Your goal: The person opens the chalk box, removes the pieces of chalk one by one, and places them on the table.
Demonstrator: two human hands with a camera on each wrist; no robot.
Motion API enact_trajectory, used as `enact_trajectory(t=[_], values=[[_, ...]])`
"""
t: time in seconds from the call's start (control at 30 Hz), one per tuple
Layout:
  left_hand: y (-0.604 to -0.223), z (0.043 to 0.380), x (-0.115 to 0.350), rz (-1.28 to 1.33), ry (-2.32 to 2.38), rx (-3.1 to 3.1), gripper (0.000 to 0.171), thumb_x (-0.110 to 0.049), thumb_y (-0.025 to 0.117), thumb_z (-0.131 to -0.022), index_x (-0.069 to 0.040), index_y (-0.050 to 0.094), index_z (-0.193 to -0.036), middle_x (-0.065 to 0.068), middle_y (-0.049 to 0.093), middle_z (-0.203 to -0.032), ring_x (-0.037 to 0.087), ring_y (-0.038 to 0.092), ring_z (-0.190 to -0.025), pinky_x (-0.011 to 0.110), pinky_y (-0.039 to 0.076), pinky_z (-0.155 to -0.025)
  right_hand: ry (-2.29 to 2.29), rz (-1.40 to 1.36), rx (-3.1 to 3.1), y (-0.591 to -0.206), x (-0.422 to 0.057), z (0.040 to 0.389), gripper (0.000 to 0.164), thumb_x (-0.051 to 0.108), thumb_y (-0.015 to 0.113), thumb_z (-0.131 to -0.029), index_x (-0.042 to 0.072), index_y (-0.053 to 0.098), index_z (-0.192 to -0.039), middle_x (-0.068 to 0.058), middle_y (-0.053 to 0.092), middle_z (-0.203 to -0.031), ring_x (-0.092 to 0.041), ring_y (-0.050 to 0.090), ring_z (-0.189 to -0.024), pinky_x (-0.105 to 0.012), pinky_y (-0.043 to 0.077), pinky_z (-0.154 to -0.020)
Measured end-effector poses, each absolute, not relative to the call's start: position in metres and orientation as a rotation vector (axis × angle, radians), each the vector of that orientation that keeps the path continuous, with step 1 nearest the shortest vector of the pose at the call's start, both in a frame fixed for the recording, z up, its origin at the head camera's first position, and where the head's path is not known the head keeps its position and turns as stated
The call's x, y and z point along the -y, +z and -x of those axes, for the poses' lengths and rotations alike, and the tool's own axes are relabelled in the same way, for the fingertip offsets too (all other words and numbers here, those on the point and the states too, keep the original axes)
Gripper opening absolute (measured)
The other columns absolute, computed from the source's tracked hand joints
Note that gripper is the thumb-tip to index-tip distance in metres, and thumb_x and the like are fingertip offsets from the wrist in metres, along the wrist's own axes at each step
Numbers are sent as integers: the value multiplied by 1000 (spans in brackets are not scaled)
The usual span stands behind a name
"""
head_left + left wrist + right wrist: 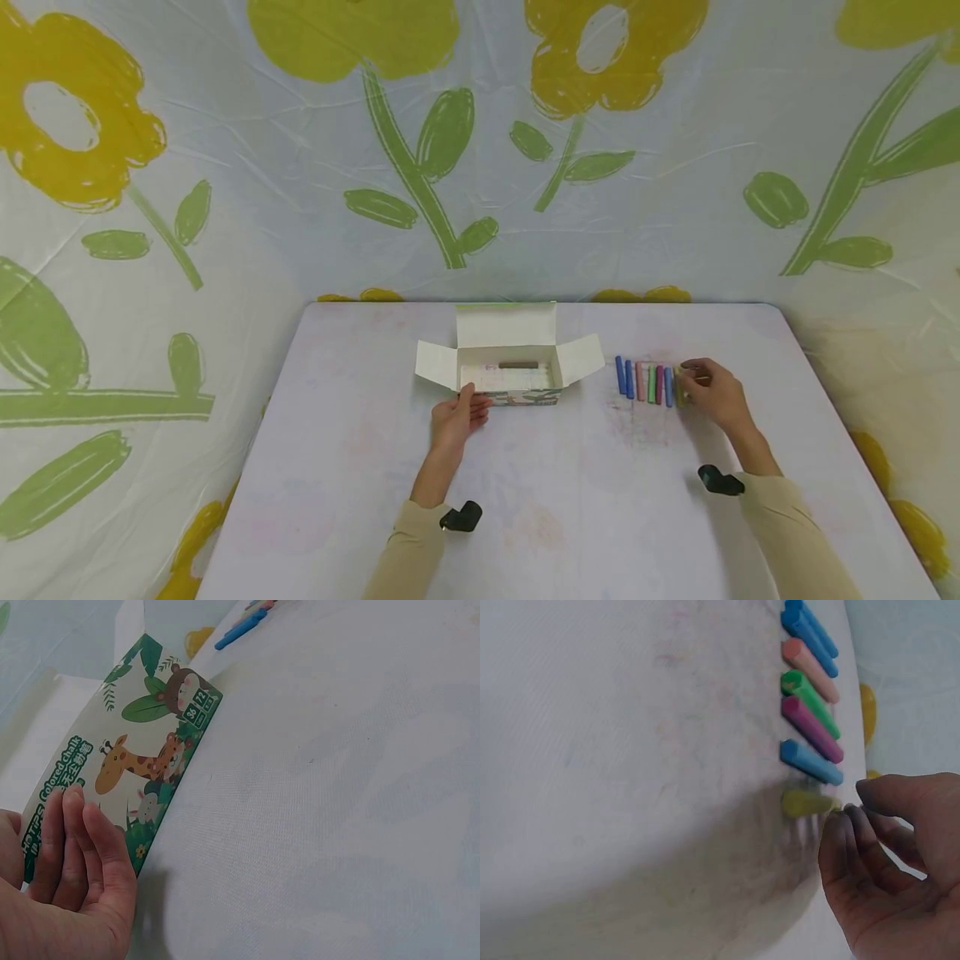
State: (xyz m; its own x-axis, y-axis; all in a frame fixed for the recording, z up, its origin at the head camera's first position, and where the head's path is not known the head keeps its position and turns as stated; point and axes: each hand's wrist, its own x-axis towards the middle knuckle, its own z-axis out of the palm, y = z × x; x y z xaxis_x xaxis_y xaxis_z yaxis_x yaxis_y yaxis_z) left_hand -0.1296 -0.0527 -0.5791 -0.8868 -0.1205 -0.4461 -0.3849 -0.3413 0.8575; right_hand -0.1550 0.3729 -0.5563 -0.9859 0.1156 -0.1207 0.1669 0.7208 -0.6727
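Note:
An open chalk box (525,397), printed with animals, stands at the back middle of the table. My left hand (453,421) grips its front wall at the left corner, thumb over the rim and fingers along the printed outside. Inside, a dark chalk stick (517,365) lies on pale ones. To the right lies a row of chalk sticks: blue (810,763), purple (812,729), green (810,703), pink (810,667) and more blue. At the row's right end my right hand (716,396) pinches the far end of a yellow chalk stick (802,803), blurred in the right wrist view.
The box's side flaps (437,365) spread outward and its lid (506,325) stands up at the back. Chalk smudges mark the white table (525,500) around the row. A flower-printed sheet (300,167) hangs behind the table and along both sides.

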Motion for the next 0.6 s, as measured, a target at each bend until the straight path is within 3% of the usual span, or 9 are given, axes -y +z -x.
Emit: enact_trajectory(t=[0.1,0.27,0.5,0.6], values=[[-582,130,54,659,2370,-1686,42,-28,62,-104,11,73,-96,15,76,-87,13,68,-71,24,59,-69,-1153,-201,-2880,-551,-367,158,40,21,55,-107,-8,54,-134,-30,59,-122,-45,58,-111,-21,48,-72],[-585,132,55,653,2372,-1675,42,-29,63,-104,10,73,-96,14,76,-87,13,68,-71,23,59,-69,-1188,-109,-2923,-536,-355,165,40,26,55,-108,-6,57,-131,-29,62,-121,-45,58,-114,-30,49,-81],[-586,133,55,655,2361,-1667,42,-30,64,-103,11,73,-99,14,76,-89,12,69,-72,23,59,-71,-1299,51,-2942,-511,-334,174,37,24,58,-107,-6,60,-127,-26,67,-116,-36,64,-103,-3,42,-77],[-585,132,54,648,2360,-1669,43,-30,65,-103,12,73,-99,15,76,-90,12,68,-72,24,59,-71,-1346,110,-2953,-503,-325,178,33,21,60,-106,-6,61,-124,-25,69,-110,-27,66,-93,-1,43,-77]])
